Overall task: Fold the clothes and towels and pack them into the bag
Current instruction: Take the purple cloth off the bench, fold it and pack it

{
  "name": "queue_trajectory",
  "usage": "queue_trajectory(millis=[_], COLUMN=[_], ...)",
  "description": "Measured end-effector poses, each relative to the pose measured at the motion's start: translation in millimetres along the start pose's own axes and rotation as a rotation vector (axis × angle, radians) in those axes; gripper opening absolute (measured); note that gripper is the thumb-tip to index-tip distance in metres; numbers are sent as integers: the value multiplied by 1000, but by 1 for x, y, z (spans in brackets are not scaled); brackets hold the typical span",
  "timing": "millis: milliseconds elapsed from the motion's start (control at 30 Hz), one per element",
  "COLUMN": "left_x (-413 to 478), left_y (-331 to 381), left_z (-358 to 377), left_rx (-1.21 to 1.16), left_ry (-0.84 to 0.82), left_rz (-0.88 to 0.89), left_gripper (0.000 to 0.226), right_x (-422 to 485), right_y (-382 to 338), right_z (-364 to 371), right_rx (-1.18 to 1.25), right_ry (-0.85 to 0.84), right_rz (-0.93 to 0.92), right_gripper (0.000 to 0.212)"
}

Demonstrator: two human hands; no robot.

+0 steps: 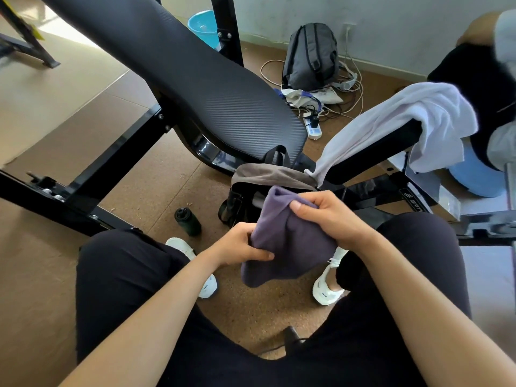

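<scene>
Cork-brown floor (156, 191), pale wall (391, 29), black padded weight bench (212, 88).

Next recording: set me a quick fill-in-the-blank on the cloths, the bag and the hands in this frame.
1. The left hand and the right hand both hold a ____ cloth.
2. A ____ towel hangs draped over the bench bar on the right.
3. The dark bag stands down on the ____.
4. The black bottle sits to the bag's ____.
Missing words: purple; white; floor; left.
</scene>
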State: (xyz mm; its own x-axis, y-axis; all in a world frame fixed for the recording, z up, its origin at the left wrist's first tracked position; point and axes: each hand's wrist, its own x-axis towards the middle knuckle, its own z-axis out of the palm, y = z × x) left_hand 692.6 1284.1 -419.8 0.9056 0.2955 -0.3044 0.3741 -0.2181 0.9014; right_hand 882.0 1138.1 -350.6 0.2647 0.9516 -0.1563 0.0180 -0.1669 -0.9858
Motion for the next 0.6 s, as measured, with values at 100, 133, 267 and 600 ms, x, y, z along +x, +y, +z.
queue_trajectory(millis=[100,133,267,600], left_x=[0,-1,-5,-13], left_y=[-8,-8,-6,0], left_z=[-5,-7,-20,-44], left_rx=[68,87,86,-882], left_ry=[-49,-69,-77,327], left_rz=[-120,-149,-205,-78], left_gripper=[19,19,25,45], right_x=[-4,-4,-3,3], right_y=[3,7,14,30], right_z=[-17,-24,-43,-55], right_rx=[212,246,324,89], right_ry=[183,242,455,775], right_rz=[5,-5,3,153], right_gripper=[28,39,40,30])
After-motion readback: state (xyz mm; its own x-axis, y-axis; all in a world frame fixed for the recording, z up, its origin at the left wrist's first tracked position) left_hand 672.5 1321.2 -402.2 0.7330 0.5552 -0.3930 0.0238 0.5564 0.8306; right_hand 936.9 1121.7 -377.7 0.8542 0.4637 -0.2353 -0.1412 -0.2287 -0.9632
